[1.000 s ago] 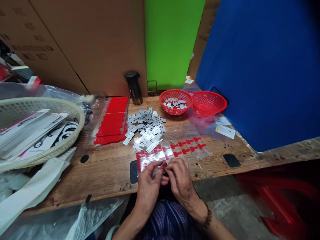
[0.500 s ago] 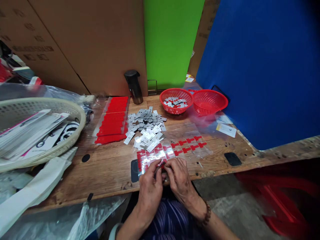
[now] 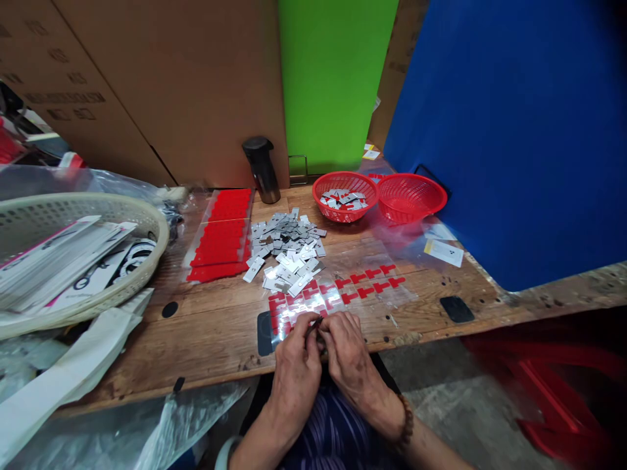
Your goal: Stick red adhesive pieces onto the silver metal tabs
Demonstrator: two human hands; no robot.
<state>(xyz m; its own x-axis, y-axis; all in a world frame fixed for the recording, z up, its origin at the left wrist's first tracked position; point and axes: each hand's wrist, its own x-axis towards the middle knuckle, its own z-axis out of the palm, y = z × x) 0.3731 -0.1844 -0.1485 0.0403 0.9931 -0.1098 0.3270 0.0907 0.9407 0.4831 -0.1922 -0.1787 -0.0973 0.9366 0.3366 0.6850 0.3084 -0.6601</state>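
Note:
Close together at the table's front edge, my left hand [image 3: 298,362] and my right hand [image 3: 350,352] pinch a small dark, flat piece [image 3: 316,323] between their fingertips. Most of that piece is hidden by the fingers, and its kind does not show. Just beyond the fingers lies a clear sheet of red T-shaped stickers [image 3: 337,292], partly covered by my hands. A heap of small silvery metal plates [image 3: 289,245] touches the sheet's far edge. To the heap's left sits a stack of red sticker sheets [image 3: 220,235].
Two red plastic baskets stand at the back: the left basket [image 3: 318,205] holds several plates with red on them, beside the right basket [image 3: 414,196]. A dark flask [image 3: 262,170] stands near the cardboard [image 3: 196,85]. At left is a large cream basket [image 3: 159,241] of printed cards. A blue panel [image 3: 509,143] borders the right.
My right fingers have drawn in closer to the left ones, and the dark piece between them is raised slightly and shows more. The things on the table stay put.

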